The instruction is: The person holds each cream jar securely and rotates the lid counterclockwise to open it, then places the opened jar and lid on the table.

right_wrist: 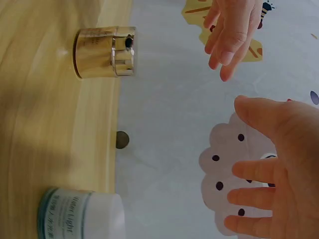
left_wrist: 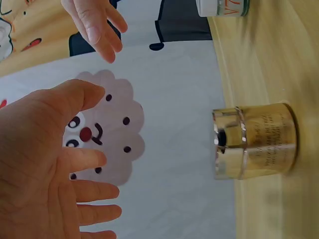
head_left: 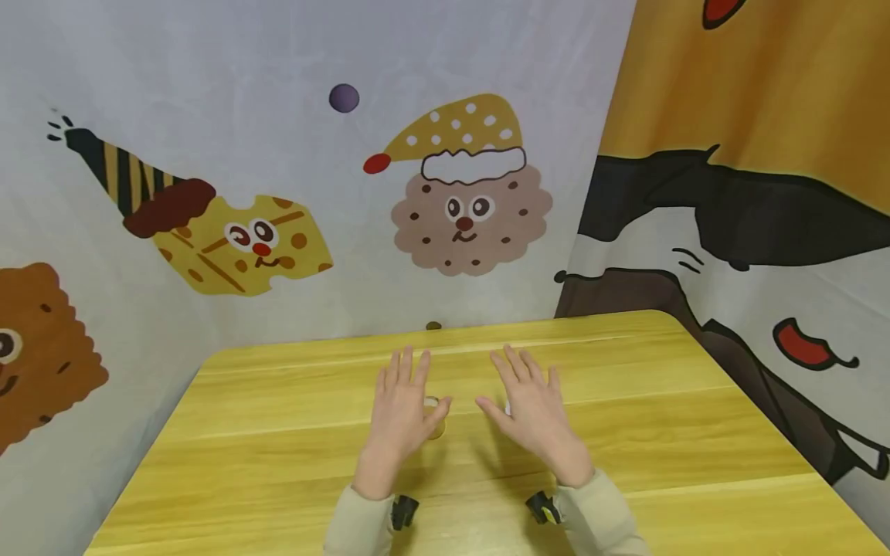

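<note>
Both hands hover over the wooden table, palms down, fingers spread and holding nothing. My left hand [head_left: 398,413] is nearest a gold cosmetic jar [left_wrist: 269,142], which stands upright with its shiny lid on. In the head view the left thumb and palm cover much of this jar. My right hand [head_left: 537,413] is above a white jar [right_wrist: 82,216] with a teal-edged label reading "Water Light". Only a sliver of that white jar shows past the right hand in the head view. A gap of table separates the two jars.
The yellow wood-grain table [head_left: 264,448] ends at a back edge, close to a white curtain [head_left: 278,139] printed with cartoon biscuits and cheese. To the right hangs a yellow and black printed curtain [head_left: 758,93]. Dark wrist-worn devices [head_left: 404,512] sit beside the light sleeves [head_left: 598,517].
</note>
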`<state>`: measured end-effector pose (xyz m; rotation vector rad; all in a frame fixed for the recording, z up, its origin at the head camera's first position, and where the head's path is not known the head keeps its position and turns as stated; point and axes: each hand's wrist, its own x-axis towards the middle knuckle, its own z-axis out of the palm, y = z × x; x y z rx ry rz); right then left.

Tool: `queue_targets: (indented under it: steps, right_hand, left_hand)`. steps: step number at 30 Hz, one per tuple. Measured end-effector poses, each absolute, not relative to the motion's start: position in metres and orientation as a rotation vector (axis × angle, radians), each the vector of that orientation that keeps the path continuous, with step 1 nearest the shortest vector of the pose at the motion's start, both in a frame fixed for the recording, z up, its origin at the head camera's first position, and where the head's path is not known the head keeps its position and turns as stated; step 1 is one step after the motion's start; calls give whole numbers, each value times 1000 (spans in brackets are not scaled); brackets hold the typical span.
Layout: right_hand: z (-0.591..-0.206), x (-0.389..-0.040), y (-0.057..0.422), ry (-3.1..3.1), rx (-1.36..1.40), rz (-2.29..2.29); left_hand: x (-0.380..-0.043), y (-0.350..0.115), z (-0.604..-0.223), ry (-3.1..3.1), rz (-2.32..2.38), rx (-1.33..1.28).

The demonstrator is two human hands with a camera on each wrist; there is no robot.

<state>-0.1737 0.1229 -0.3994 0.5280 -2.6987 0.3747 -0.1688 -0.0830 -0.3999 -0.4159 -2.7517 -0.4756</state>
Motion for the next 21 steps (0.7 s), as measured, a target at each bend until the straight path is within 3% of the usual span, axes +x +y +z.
queue_targets:
  steps: [21]
  right_hand:
    - [-419, -187, 100, -2443, 649, 930]
  left_hand:
    - [-182, -121, -441, -2588, -1367, -353]
